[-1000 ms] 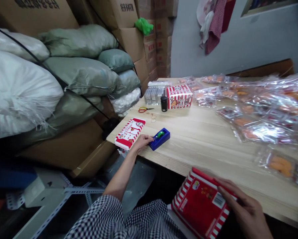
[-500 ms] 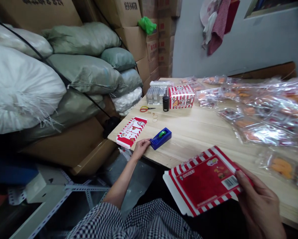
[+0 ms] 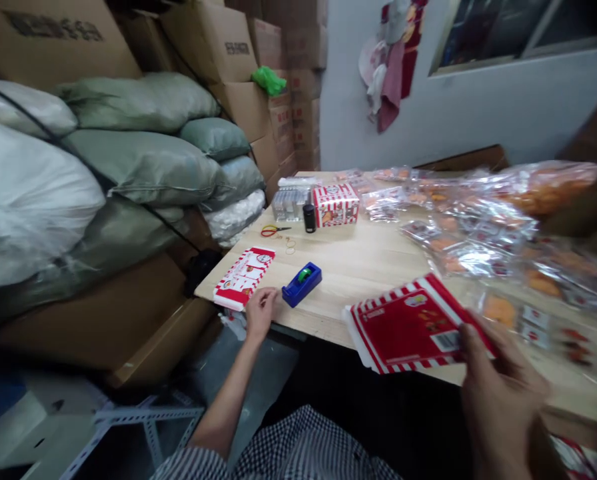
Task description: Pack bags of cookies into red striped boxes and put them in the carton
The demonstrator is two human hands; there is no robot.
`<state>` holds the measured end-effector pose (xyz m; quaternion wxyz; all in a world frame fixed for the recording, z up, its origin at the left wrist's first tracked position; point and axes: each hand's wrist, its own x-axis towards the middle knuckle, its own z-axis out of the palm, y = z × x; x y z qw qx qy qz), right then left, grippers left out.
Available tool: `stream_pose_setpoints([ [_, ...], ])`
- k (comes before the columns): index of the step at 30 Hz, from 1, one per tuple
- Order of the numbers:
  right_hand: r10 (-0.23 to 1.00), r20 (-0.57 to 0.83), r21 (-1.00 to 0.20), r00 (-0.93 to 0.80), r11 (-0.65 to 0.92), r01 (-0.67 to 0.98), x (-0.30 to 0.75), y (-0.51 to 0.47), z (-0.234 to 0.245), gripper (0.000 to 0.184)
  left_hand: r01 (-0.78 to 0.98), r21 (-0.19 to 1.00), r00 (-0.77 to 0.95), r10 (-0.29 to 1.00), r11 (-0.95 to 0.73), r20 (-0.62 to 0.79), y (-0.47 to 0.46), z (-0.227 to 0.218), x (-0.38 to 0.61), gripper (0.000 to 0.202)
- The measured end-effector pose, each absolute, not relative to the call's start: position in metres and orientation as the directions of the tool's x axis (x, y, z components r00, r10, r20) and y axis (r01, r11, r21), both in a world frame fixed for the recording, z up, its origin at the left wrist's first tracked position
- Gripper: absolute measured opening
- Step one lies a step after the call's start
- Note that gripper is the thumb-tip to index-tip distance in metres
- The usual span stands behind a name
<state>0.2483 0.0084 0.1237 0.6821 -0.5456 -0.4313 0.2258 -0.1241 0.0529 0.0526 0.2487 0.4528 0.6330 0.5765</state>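
Observation:
My right hand (image 3: pixel 498 393) grips a flat red-and-white striped carton (image 3: pixel 413 327) by its right end, holding it over the near edge of the wooden table (image 3: pixel 373 260). My left hand (image 3: pixel 261 310) rests at the table's front left corner with its fingers curled, just left of a blue tape dispenser (image 3: pixel 302 283) holding a green roll. Whether it pinches tape I cannot make out. A stack of flat striped cartons (image 3: pixel 244 277) lies beside that hand.
An assembled striped box (image 3: pixel 335 204), a black cylinder (image 3: pixel 309 217), clear plastic cases (image 3: pixel 291 200), scissors (image 3: pixel 274 231) and rubber bands sit further back. Clear bags of orange items (image 3: pixel 483 227) cover the right side. Stacked sacks (image 3: pixel 143 167) and cardboard boxes (image 3: pixel 213 40) fill the left.
My right hand has lifted the striped carton from my lap up over the table edge and turned it flatter. My left hand drew back slightly from the tape dispenser. The view shifted left.

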Motion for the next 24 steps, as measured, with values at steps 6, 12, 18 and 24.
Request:
stream_pose_setpoints([
  [6, 0.703, 0.672, -0.711, 0.234, 0.523, 0.47, 0.216, 0.025, 0.111, 0.027, 0.007, 0.975, -0.259, 0.941, -0.221, 0.216, 0.034, 0.135, -0.011, 0.023],
  [12, 0.694, 0.715, -0.641, 0.089, 0.598, 0.482, 0.202, 0.026, 0.103, 0.042, -0.382, 0.924, 0.037, 0.999, -0.014, 0.03, 0.037, 0.156, 0.064, 0.077],
  [18, 0.706, 0.705, -0.649, 0.06, 0.609, 0.456, 0.202, 0.026, 0.097, 0.044, -0.45, 0.881, 0.072, 0.99, 0.144, -0.125, 0.048, 0.128, 0.068, 0.09],
  [24, 0.716, 0.693, -0.678, 0.083, 0.609, 0.411, 0.205, 0.019, 0.114, 0.039, -0.164, 0.985, -0.068, 0.996, 0.053, -0.065, 0.051, 0.109, 0.068, 0.082],
])
